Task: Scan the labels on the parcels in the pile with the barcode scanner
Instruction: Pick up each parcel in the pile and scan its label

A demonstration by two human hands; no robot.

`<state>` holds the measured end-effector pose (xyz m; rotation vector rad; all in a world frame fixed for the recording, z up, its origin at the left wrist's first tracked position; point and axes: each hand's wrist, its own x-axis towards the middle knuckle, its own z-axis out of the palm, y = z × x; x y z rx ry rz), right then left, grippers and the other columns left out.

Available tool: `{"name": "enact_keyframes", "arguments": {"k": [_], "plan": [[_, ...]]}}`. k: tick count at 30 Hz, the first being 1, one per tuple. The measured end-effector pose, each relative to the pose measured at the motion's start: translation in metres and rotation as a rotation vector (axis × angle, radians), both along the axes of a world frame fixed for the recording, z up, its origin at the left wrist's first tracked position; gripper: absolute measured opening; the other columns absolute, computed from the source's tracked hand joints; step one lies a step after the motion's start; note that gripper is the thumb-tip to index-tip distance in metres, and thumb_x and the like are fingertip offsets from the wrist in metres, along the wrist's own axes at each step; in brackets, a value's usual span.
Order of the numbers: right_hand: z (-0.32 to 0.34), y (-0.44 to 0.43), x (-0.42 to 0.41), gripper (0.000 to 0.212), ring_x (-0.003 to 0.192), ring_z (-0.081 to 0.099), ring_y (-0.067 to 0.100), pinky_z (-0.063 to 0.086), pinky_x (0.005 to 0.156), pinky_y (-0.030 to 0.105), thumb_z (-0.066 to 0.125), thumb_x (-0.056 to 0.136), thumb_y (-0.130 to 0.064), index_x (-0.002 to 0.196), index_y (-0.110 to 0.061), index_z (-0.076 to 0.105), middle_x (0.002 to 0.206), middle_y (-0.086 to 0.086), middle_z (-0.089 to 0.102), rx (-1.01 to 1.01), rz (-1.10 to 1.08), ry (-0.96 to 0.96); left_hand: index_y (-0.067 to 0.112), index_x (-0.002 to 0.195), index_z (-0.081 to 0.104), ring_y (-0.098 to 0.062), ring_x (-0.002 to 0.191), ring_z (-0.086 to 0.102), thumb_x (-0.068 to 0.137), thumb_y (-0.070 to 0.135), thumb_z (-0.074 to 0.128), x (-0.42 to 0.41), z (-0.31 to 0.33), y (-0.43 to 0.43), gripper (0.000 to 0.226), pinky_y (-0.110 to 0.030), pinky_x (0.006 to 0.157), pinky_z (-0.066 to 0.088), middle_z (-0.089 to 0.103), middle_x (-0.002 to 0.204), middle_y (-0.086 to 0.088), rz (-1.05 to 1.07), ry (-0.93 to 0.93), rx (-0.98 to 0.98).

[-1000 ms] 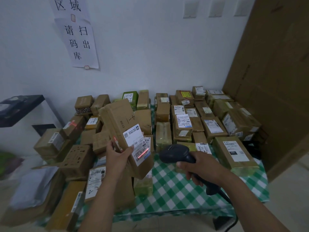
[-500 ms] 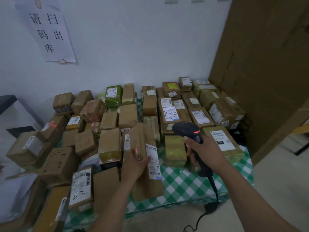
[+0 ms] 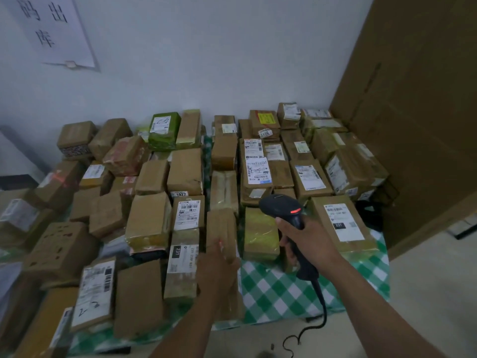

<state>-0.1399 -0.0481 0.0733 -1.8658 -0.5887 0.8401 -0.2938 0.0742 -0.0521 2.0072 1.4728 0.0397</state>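
Brown cardboard parcel (image 3: 222,226), lying flat at the near edge of the pile (image 3: 185,174), at my 12 o'clock. My left hand (image 3: 219,270) rests on it; I cannot tell whether the fingers grip. At its 2 o'clock, my right hand (image 3: 309,241) is clamped round the handle of the barcode scanner (image 3: 280,206), whose head sits at 11 o'clock of the fist with a red lamp lit. Green-checked cloth (image 3: 278,288) lies at 3 o'clock of the parcel.

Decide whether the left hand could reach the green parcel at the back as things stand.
Probably yes, with a stretch. The left hand rests on a brown box at the front; rows of parcels lie between it and the green parcel, but nothing rises above them.
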Motion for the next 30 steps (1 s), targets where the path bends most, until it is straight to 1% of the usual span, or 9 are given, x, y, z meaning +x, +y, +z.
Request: {"name": "enact_keyframes", "arguments": {"k": [4,9,12,14,15,17,21,26,30], "plan": [[-0.004,0.010,0.012,0.031,0.034,0.051,0.015,0.043,0.042,0.024,0.063,0.094,-0.034,0.080,-0.008,0.058,0.047,0.001,0.061,-0.019,0.057,0.001,0.026,0.153,0.013,-0.027,0.111,0.050,0.085,0.061,0.061,0.017,-0.008,-0.001,0.090,-0.031,0.083,0.041,0.041,0.129,-0.016,-0.010,0.107,0.037],[-0.012,0.029,0.023,0.023,0.045,0.055,0.021,0.047,0.046,0.031,0.067,0.091,-0.033,0.089,-0.011,0.061,0.066,0.009,0.067,-0.004,0.136,0.035,0.019,0.147,0.024,-0.022,0.111,0.048,0.087,0.061,0.057,0.016,-0.016,-0.003,0.081,-0.027,0.082,0.038,0.041,0.128,-0.011,-0.016,0.151,0.053],[-0.013,0.044,0.023,0.022,0.046,0.055,0.022,0.048,0.047,0.032,0.067,0.091,-0.034,0.089,-0.012,0.063,0.066,0.010,0.067,0.009,0.195,0.050,0.029,0.135,0.039,-0.019,0.104,0.056,0.093,0.059,0.044,0.010,-0.015,0.000,0.052,-0.030,0.088,0.049,0.052,0.126,-0.009,-0.027,0.004,0.026],[-0.014,0.054,0.020,0.024,0.046,0.055,0.021,0.047,0.046,0.031,0.066,0.091,-0.034,0.089,-0.011,0.063,0.067,0.013,0.067,0.014,0.235,0.069,0.033,0.122,0.048,-0.020,0.106,0.058,0.092,0.052,0.048,0.002,-0.006,0.005,0.035,-0.037,0.093,0.052,0.056,0.126,-0.009,0.008,-0.110,0.021],[-0.014,0.059,0.018,0.027,0.047,0.055,0.022,0.047,0.046,0.030,0.067,0.091,-0.034,0.091,-0.007,0.063,0.068,0.016,0.067,0.015,0.250,0.079,0.031,0.124,0.050,-0.020,0.111,0.055,0.092,0.044,0.053,-0.004,-0.001,0.010,0.035,-0.035,0.096,0.049,0.054,0.129,-0.008,0.023,-0.103,0.057],[-0.015,0.068,0.011,0.036,0.047,0.055,0.024,0.046,0.045,0.030,0.067,0.090,-0.035,0.093,0.001,0.063,0.069,0.019,0.066,0.012,0.265,0.103,0.022,0.134,0.048,-0.020,0.120,0.048,0.094,0.034,0.060,-0.020,0.001,0.020,0.044,-0.031,0.097,0.042,0.047,0.136,-0.006,0.081,-0.038,0.167],[-0.017,0.083,-0.008,0.038,0.045,0.053,0.024,0.045,0.044,0.030,0.067,0.091,-0.033,0.090,0.005,0.063,0.067,0.022,0.064,0.014,0.292,0.142,0.022,0.145,0.032,-0.025,0.123,0.045,0.089,0.046,0.065,-0.049,-0.001,0.039,0.070,-0.035,0.100,0.042,0.039,0.141,-0.012,0.206,0.081,0.133],[-0.027,0.087,-0.034,0.031,0.043,0.054,0.018,0.047,0.044,0.028,0.067,0.092,-0.030,0.081,-0.002,0.062,0.061,0.010,0.065,-0.027,0.274,0.156,0.022,0.155,-0.004,-0.036,0.136,0.032,0.082,0.065,0.062,-0.055,-0.014,0.054,0.108,-0.044,0.110,0.032,0.022,0.151,-0.022,0.079,0.265,-0.040],[-0.043,0.086,-0.058,0.033,0.044,0.055,0.020,0.047,0.044,0.029,0.067,0.091,-0.030,0.085,0.002,0.061,0.067,0.022,0.064,-0.068,0.203,0.186,0.023,0.155,-0.009,-0.034,0.130,0.036,0.082,0.063,0.063,-0.060,-0.020,0.059,0.110,-0.042,0.107,0.035,0.027,0.145,-0.020,0.010,0.266,-0.024]]}}
